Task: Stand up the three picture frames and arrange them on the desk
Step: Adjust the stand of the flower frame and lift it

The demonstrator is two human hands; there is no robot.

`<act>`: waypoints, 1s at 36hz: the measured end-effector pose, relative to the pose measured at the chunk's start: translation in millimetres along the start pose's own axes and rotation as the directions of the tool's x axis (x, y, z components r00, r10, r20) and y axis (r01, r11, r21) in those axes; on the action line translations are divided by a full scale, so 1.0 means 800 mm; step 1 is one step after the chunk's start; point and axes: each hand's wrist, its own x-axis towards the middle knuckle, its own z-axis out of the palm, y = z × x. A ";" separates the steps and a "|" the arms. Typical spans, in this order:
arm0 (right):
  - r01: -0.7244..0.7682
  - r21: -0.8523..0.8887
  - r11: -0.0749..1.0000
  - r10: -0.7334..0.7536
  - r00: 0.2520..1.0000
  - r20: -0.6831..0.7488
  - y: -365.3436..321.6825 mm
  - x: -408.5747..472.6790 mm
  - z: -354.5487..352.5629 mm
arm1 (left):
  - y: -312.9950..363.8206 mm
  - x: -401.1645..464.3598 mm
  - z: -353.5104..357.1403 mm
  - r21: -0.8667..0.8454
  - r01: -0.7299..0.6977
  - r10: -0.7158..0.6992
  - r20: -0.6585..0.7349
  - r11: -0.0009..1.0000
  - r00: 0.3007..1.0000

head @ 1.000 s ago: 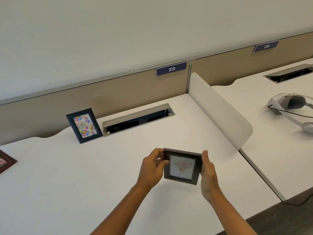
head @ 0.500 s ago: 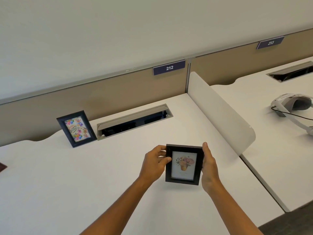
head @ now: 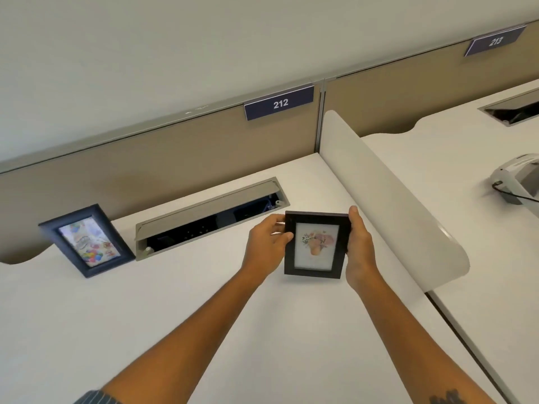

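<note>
Forearms: both stretched forward over the white desk [head: 87,330], bare; striped cuff at the lower left edge, dark marking at the lower right edge.
Left hand [head: 267,247]: curled round the left edge of the black frame [head: 316,244], thumb laid on the front moulding, fingers behind.
Right hand [head: 360,249]: wrapped on the right edge, thumb up along the top corner, palm against the side.
Black frame: held between both hands, upright, long axis vertical, face toward the camera; lower edge apparently just above the desk, contact not certain.
Frame build: flat rectangular moulding, matte black, pale mat, small flower-pot print under a glazed face; rear stand hidden.
Key relation: bare desk directly below and beyond, between cable tray [head: 210,217] and white divider [head: 388,196]; both hands equally near, so a straight lowering likely, then leaning back on the stand.
Cable tray: long grey metal slot, lid tilted open, dark inside.
Blue frame [head: 86,240]: already standing far left of the tray, leaning back, glossy colourful print.
Third frame: not in view.
Back panel [head: 175,158]: tan fabric, grey cap rail.
Neighbouring desk: white headset [head: 516,182] with black cable, partly cut off.
</note>
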 end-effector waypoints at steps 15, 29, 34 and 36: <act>0.003 0.061 0.998 0.003 0.995 -0.095 -0.068 0.207 0.066 | 0.010 0.213 0.029 -0.118 0.052 -0.031 0.172 0.992 0.985; 0.000 0.082 0.997 0.011 0.991 -0.131 -0.092 0.279 0.084 | 0.015 0.290 0.038 -0.170 0.060 -0.023 0.214 0.984 0.977; -0.007 0.070 0.998 0.014 0.994 -0.108 -0.091 0.283 0.086 | 0.014 0.296 0.038 -0.156 0.083 -0.048 0.212 0.984 0.976; -0.015 0.065 0.998 0.022 0.995 -0.102 -0.090 0.284 0.085 | 0.013 0.295 0.039 -0.158 0.091 -0.056 0.210 0.983 0.976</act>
